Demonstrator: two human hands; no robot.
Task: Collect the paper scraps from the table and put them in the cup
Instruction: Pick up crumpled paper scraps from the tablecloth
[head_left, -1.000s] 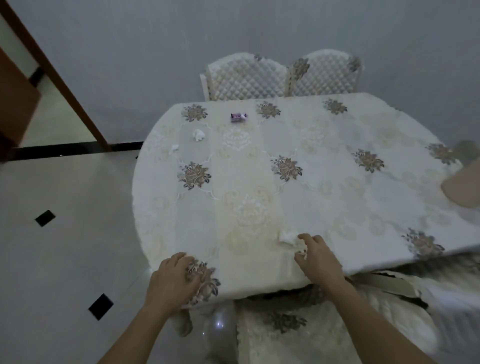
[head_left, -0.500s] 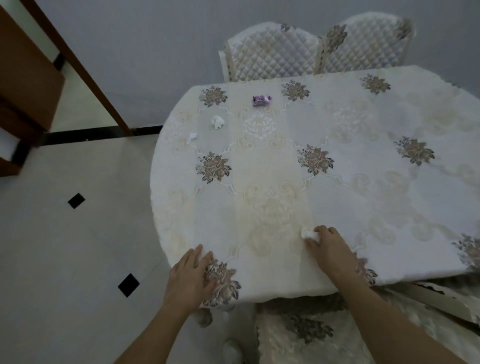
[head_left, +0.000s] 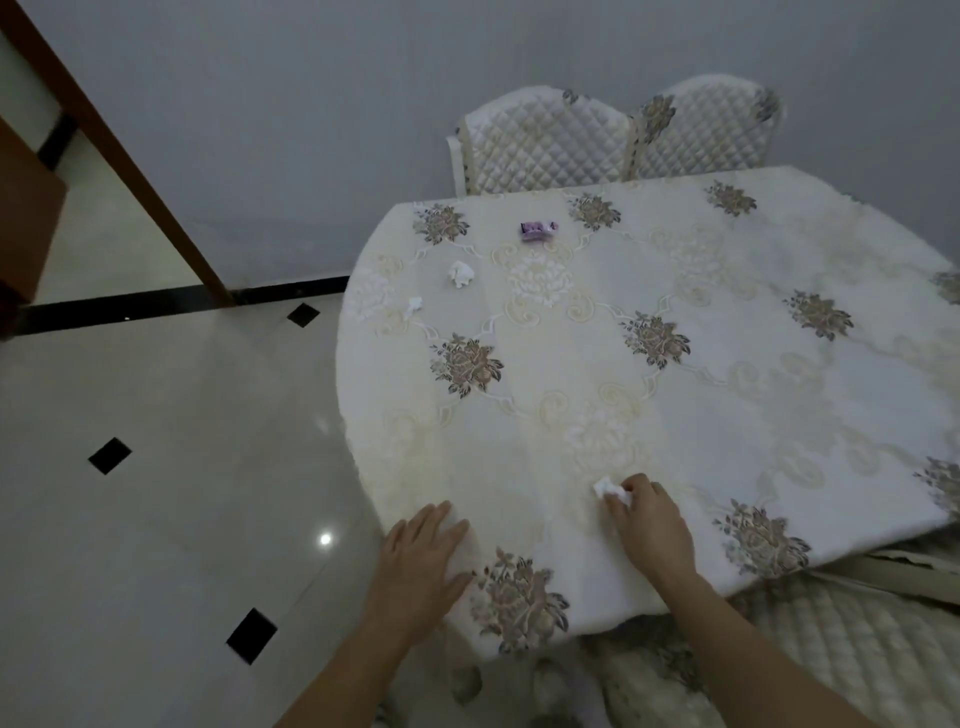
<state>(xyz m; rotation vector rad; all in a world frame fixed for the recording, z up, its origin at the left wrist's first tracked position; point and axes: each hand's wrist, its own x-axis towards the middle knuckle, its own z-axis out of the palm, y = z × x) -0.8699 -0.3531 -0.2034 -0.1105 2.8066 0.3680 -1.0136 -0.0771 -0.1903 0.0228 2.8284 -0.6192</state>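
The right hand (head_left: 649, 525) rests by the near edge of the tabletop (head_left: 727, 405). Its fingers are curled round the near scrap (head_left: 609, 489), pinching the white paper against the cloth (head_left: 519, 467), and part of the scrap sticks out to the left of the fingertips. The left hand (head_left: 422, 553) lies flat on the near-left edge of the tabletop, fingers straight and close together, holding nothing, apart from the right hand. Two more white scraps lie on the far-left part of the tabletop: a crumpled scrap (head_left: 461, 274) and, a little nearer and to its left, a small scrap (head_left: 413, 306) close to the edge. A purple wrapper (head_left: 537, 231) lies farther off, to the right of the crumpled scrap, near the far edge. The cloth is cream with brown flower clusters and covers the whole tabletop. Two quilted chairs (head_left: 545, 140) stand side by side behind the far edge, against a grey wall (head_left: 311, 130). A near chair (head_left: 841, 654), also quilted, shows below the near-right edge. On the left, the floor (head_left: 156, 519) is pale glossy tile with small black diamonds, and a brown door frame (head_left: 119, 156) slants at the far left.
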